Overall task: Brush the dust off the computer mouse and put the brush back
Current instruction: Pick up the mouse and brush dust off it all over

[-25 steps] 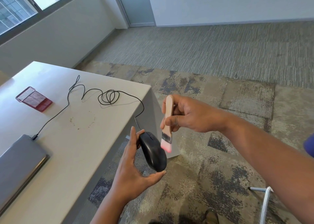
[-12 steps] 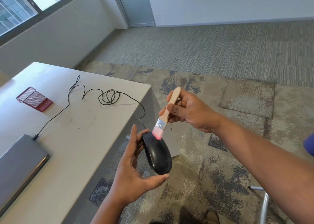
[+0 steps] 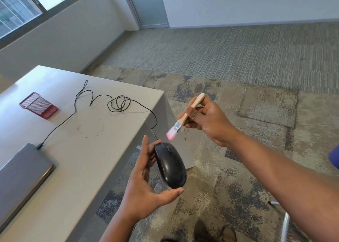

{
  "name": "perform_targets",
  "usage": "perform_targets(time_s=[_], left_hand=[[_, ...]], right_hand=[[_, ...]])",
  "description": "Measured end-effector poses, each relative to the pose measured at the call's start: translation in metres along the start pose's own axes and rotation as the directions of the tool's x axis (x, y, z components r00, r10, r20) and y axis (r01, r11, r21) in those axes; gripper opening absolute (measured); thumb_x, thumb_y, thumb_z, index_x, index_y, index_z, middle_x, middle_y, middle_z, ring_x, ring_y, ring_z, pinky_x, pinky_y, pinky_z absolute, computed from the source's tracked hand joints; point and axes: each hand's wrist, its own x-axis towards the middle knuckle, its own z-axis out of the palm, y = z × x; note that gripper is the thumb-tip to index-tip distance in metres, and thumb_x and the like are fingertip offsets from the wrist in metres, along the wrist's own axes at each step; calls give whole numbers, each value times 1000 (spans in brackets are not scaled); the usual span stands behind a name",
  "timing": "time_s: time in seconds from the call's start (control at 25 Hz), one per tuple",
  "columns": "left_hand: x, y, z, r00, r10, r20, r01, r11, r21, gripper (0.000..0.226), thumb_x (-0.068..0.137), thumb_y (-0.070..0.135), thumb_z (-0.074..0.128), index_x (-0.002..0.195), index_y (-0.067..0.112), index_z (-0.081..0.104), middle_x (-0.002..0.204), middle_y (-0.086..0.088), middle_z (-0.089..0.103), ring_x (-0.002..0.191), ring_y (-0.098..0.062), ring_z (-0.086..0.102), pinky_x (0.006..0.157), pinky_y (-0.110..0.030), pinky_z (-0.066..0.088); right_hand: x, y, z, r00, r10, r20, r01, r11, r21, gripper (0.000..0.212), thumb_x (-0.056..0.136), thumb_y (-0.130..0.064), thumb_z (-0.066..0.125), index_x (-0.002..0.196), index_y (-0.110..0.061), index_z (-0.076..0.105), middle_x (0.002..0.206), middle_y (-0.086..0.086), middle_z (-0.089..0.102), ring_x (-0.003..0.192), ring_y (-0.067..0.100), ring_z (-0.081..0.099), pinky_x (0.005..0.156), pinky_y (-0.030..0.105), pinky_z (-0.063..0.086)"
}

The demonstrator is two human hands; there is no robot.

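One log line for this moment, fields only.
left hand: holds mouse off table edge | right hand: holds brush | bristles just above mouse front | cable plugged into laptop

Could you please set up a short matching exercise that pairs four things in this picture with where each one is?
Things:
1. mouse
2. brush
3. red mesh holder
4. laptop

Places:
A. closed, at the table's near left
B. in the right hand
C. lying on its side, far on the table
D. in the left hand

Pairs: 1-D, 2-B, 3-C, 4-A
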Motion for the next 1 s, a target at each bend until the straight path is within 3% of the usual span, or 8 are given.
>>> perform_targets(time_s=[0.12,0.32,0.52,0.68,0.8,0.92,1.0], left_hand=[[0,-1,0,1000,-8,4,8,1000,4,144,71,45,104,176,32,7,170,4,45,157,-18,46,130,-25,29],[-1,-1,2,1000,-1,30,1,1000,27,144,71,47,104,176,36,5,170,6,45,158,-19,45,131,-34,29],[-2,0,2,999,-14,29,13,999,45,145,71,48,103,176,36,4,169,7,46,157,-18,45,131,-35,29],[-4,1,3,1000,-26,14,25,999,40,145,69,50,103,175,39,5,168,7,47,157,-18,46,131,-35,29],[-5,3,4,999,-38,8,38,999,36,145,69,52,102,175,38,5,168,10,46,157,-16,46,131,-32,29],[-4,5,4,999,-43,5,43,998,46,143,71,53,101,175,37,4,170,12,44,157,-15,45,130,-28,29],[-3,5,4,999,-43,-3,43,998,53,144,71,54,100,175,38,4,169,13,45,157,-13,46,131,-29,29]], right_hand=[[-4,-12,-2,985,29,170,-27,999,-17,25,90,-24,68,105,-12,52,93,17,80,79,24,75,68,28,60],[-7,-19,9,931,-2,366,64,986,-157,18,97,-14,66,106,-15,51,96,18,79,81,20,74,73,28,57],[-8,-12,14,934,-81,347,163,963,-215,22,94,-14,71,107,-15,53,103,37,68,91,28,71,79,27,57],[-10,-3,18,933,-158,324,256,923,-287,23,95,-11,72,108,-8,54,103,19,75,92,17,71,83,28,53],[-15,0,23,922,-280,266,367,850,-379,20,95,-10,72,104,-17,55,106,8,77,89,4,72,77,18,54],[-18,-1,23,915,-350,202,402,835,-375,20,95,-8,71,107,-15,56,113,9,76,103,17,74,86,30,60],[-20,-4,24,921,-315,230,384,839,-385,20,95,-11,72,106,-15,56,111,6,77,99,17,75,83,27,59]])
